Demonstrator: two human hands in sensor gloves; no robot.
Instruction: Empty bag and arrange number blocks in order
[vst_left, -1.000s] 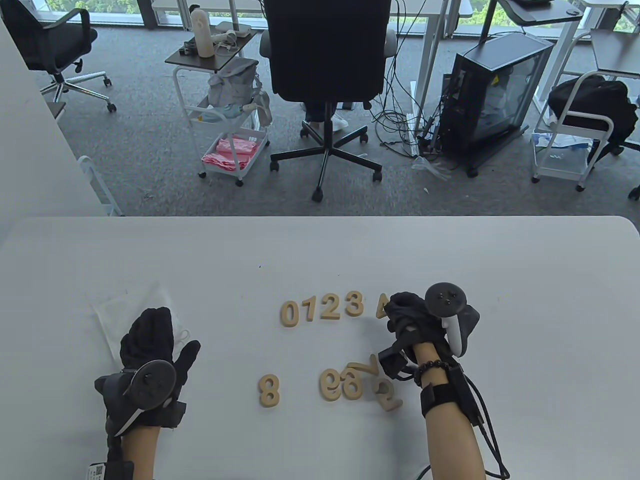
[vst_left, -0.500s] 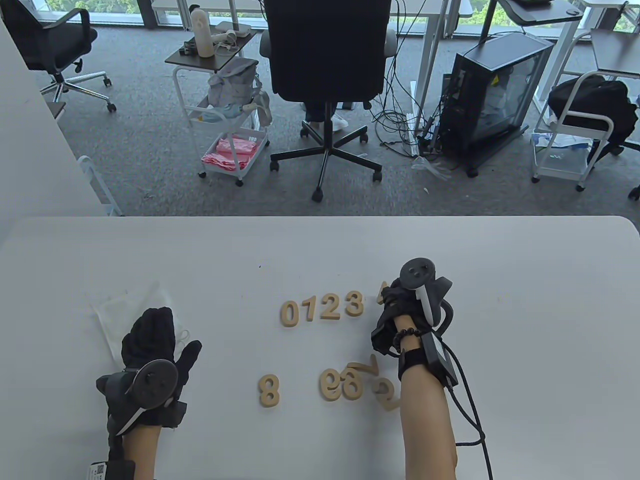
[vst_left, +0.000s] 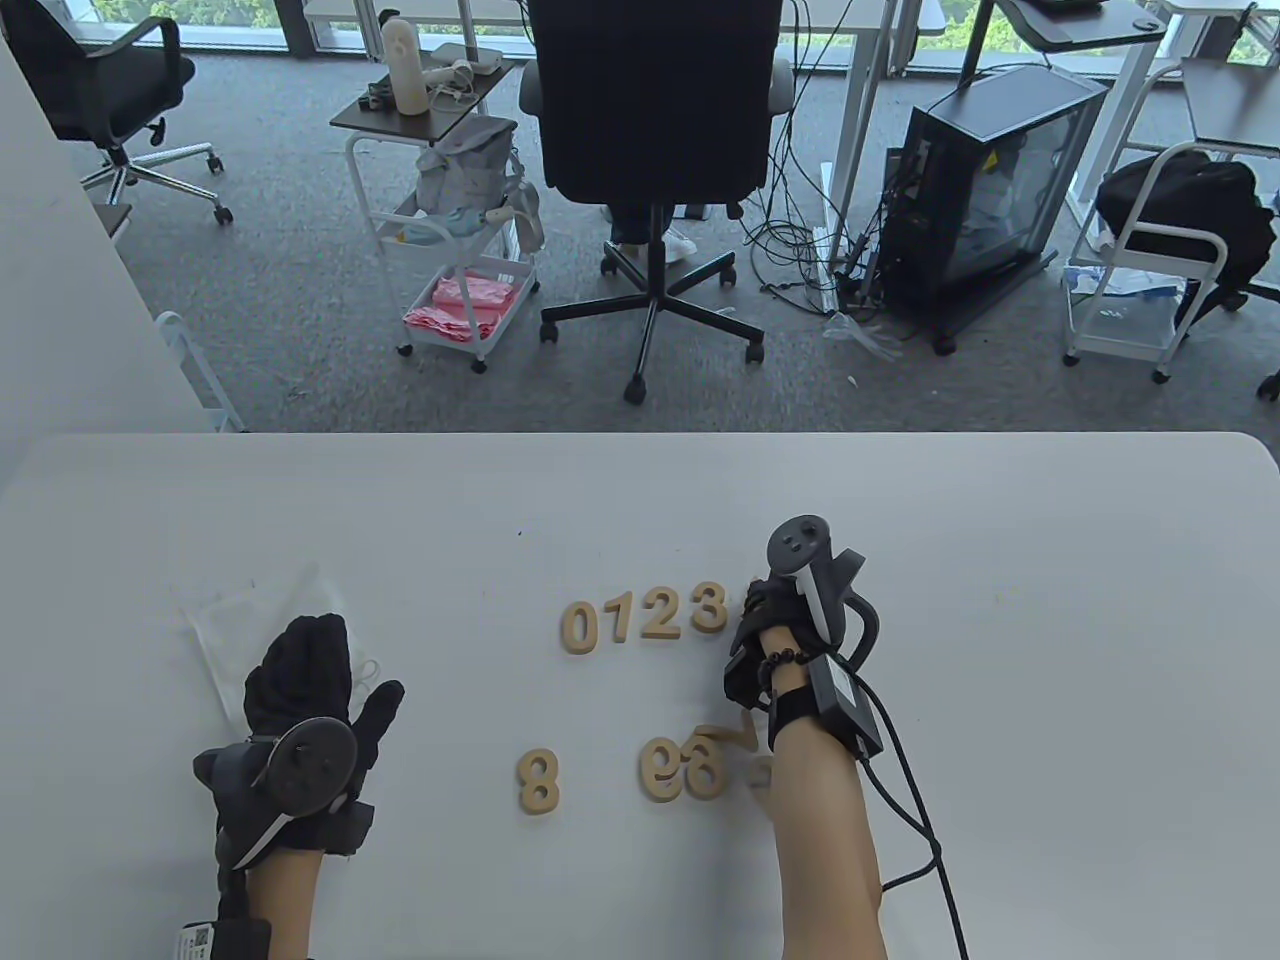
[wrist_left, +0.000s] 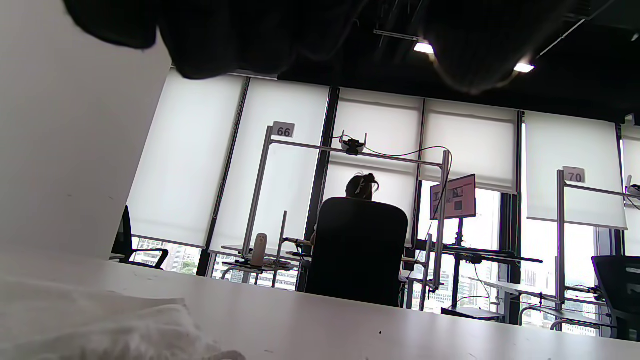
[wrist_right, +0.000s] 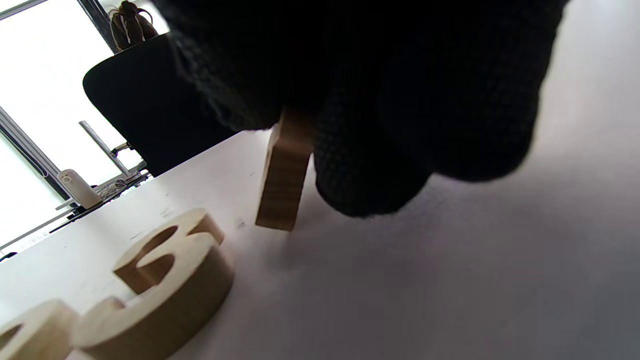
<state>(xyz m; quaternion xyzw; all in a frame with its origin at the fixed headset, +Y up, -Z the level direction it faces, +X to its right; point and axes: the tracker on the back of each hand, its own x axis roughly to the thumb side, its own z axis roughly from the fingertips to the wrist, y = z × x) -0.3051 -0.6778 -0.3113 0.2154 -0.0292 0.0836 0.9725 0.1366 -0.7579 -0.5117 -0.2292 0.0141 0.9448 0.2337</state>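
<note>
- Table view: a row of wooden number blocks, 0 (vst_left: 579, 627), 1 (vst_left: 617, 617), 2 (vst_left: 659, 614) and 3 (vst_left: 708, 607), lies flat near the middle of the white surface (vst_left: 1000, 620).
- The right hand (vst_left: 775, 625) sits just beside the 3, at the right end of the row, its fingers curled down and hiding what they hold.
- Nearer the person lie the 8 (vst_left: 539, 781), well apart to the left, and two overlapping round digits (vst_left: 684, 768), which could be 6 or 9. A 7 (vst_left: 728, 733) touches them, and one more block (vst_left: 760, 772) shows only as a sliver against the right forearm, so its digit cannot be read.
- The left hand (vst_left: 300, 690) lies flat, fingers straight, pressing on the empty white bag (vst_left: 225, 615) at the left of the surface.

- Left wrist view: the left hand's dark fingers (wrist_left: 225, 35) hang in from the top edge, holding nothing. The crumpled bag (wrist_left: 100, 327) shows at the bottom left on the surface (wrist_left: 400, 330).

- Right wrist view: the right hand's fingers (wrist_right: 370, 165) pinch a wooden block (wrist_right: 283, 175) from above, holding it upright on edge, its lower end at the surface (wrist_right: 450, 280); whether it touches cannot be told, nor its digit.
- The 3 (wrist_right: 170, 280) lies flat just beside it, with part of another block (wrist_right: 30, 330) at the bottom left corner.
</note>
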